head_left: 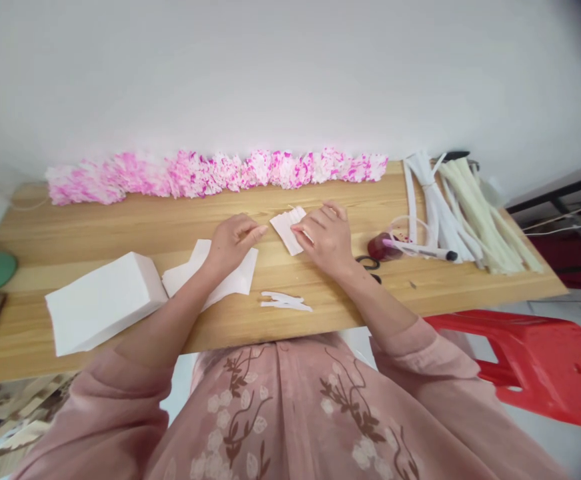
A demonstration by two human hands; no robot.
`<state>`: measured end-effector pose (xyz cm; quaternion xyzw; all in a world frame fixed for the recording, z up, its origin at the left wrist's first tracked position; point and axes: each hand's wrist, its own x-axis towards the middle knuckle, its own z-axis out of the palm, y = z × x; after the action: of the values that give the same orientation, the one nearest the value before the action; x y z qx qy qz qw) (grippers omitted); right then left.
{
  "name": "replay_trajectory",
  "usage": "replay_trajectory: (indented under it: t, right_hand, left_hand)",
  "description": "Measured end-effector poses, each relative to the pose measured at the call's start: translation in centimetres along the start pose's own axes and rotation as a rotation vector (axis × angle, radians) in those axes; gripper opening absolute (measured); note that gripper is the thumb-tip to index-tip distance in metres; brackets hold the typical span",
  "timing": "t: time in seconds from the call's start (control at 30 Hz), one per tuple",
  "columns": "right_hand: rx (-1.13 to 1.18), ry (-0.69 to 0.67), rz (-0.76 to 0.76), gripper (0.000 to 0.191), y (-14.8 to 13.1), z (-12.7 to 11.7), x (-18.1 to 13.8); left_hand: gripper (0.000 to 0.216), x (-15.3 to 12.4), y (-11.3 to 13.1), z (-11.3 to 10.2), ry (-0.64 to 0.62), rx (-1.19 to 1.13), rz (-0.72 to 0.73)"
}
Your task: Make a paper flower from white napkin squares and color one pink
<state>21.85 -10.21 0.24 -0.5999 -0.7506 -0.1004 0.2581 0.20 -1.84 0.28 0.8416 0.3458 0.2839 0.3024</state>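
A small piece of white pleated tissue paper (287,231) is at the middle of the wooden table, fringed along its far edge. My right hand (327,237) pinches its right side between thumb and fingertips. Just left of the paper, apart from it, my left hand (237,241) has thumb and forefinger pressed together; whatever may be between them is too small to make out. Under my left wrist lie flat white tissue sheets (237,275), next to a thick white stack of tissue paper (103,300). Several short white strips (285,301) lie near the front edge.
A row of pink-and-white paper flowers (220,175) lines the wall. Black-handled scissors (369,263) lie partly under my right wrist. To the right are a cup of dark red liquid (383,247), a marker (423,250), white strip bundles (445,213) and cream ones (487,220). A red stool (545,367) stands below.
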Motion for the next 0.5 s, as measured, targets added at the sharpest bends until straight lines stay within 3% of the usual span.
replay_trajectory:
  t: [0.3,0.5]
  right_hand:
    - [0.093,0.105,0.251,0.017,2.9,0.3,0.2]
    - [0.006,-0.034,0.339,0.024,4.2,-0.4,0.0]
  left_hand:
    - [0.031,0.1,-0.3,0.0,0.031,0.058,-0.092]
    - [0.018,0.3,0.0,0.2,-0.050,0.130,-0.030]
